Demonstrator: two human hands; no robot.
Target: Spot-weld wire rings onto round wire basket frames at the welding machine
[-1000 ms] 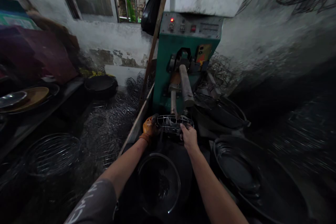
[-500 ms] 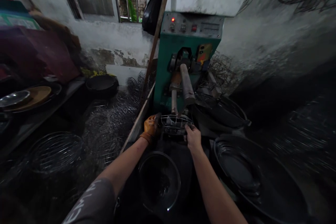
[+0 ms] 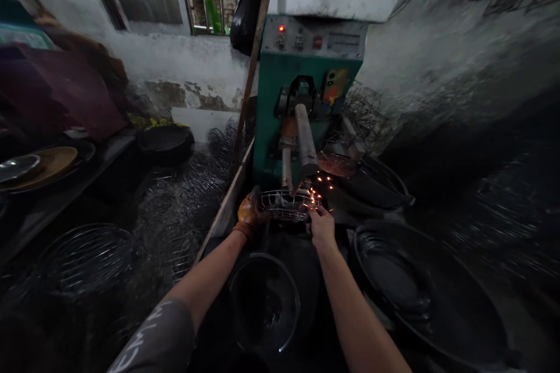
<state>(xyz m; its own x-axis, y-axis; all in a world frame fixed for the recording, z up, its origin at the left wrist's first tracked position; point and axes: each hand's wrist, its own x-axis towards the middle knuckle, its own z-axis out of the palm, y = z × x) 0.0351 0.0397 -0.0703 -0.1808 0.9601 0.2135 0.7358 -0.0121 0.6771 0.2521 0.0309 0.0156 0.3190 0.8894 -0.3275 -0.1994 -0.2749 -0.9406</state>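
Under the green machine [image 3: 306,76], at the tip of its round arm [image 3: 305,140], sat the small wire basket [image 3: 286,205] I was working on, with sparks [image 3: 317,189] flying off its right rim. I could not make out anything inside it. Below my forearms stood a round black basin [image 3: 263,302], too dark for me to tell its contents, and a wider black tub [image 3: 420,297] lay to the right of it. To the left lay a heap of wire baskets [image 3: 87,253]. My left hand [image 3: 249,213], in an orange glove, was closed on the basket's left edge. My bare right hand [image 3: 321,226] pinched its right edge, just below the sparks. Both arms reached forward, nearly straight, hands apart with the basket between them.
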